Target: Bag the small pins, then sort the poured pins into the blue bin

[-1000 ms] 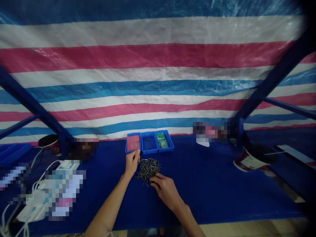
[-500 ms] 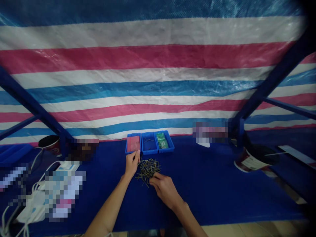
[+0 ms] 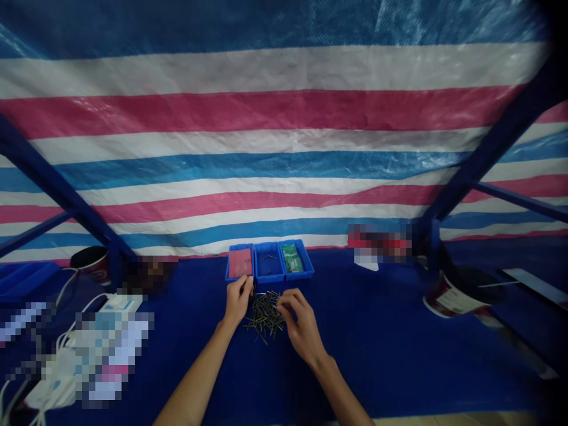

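A pile of thin, dark and brassy nail-like metal pieces [image 3: 265, 316] lies on the blue table cover between my hands. My left hand [image 3: 238, 300] is closed in a pinch at the pile's upper left, just in front of the blue trays; what it grips is too small to make out. Over the pile's right side, the fingers of my right hand [image 3: 302, 325] are curled with the tips together, and anything between them is hidden. Behind the pile, the middle blue tray [image 3: 269, 278] has a few thin pieces in it.
Left of it is a tray with a pink packet [image 3: 240, 262]; right of it, one with a green packet [image 3: 291, 258]. A power strip [image 3: 118, 305] with white cables lies at left. Dark red tubs [image 3: 94, 266] stand at both sides. Striped sheeting [image 3: 284, 112] hangs behind.
My right hand has moved up from the near right edge of the pile to its upper right side. My left hand stays almost in place. The view has tilted slightly upward.
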`<state>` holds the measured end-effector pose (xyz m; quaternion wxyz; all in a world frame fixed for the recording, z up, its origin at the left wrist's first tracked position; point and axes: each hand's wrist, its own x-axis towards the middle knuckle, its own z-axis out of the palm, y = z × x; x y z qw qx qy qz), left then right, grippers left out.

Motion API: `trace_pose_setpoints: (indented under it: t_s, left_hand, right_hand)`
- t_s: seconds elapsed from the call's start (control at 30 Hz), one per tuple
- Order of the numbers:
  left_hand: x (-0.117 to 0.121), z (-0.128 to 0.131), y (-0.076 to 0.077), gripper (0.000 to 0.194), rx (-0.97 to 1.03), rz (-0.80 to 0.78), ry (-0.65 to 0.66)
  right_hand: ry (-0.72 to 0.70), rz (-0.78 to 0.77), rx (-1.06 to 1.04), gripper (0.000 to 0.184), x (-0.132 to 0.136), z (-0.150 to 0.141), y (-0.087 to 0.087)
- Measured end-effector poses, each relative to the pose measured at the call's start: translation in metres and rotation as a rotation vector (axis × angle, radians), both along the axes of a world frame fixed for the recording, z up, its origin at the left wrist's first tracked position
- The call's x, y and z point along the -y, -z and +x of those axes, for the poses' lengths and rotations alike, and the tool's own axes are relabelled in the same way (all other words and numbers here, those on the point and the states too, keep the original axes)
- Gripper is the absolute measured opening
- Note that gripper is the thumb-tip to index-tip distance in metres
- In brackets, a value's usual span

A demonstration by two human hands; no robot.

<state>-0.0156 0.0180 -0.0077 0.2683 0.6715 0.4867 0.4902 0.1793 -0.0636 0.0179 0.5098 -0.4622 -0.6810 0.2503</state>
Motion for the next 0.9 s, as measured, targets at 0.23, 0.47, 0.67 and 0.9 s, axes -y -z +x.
trace_pose_setpoints:
  t_s: [0.23, 0.47, 0.67, 0.9]
  left_hand:
    - [0.003, 0.003, -0.003, 0.026, -0.038, 0.026, 0.116]
    - [0.002, 0.004, -0.002, 0.027, -0.122, -0.017, 0.18]
    - [0.003, 0.005, -0.007, 0.031, -0.112, 0.008, 0.138]
    - [0.002, 0.005, -0.004, 0.033, -0.182, 0.001, 0.194]
  right_hand:
    - [-0.109, -0.011, 0.022, 0.015, -0.063, -0.005, -0.011]
    - [-0.08, -0.039, -0.038, 0.017, -0.071, -0.023, 0.015]
    - [-0.012, -0.007, -0.052, 0.017, -0.063, -0.022, 0.027]
    - [-0.013, 0.052, 0.002, 0.026, -0.054, -0.023, 0.025]
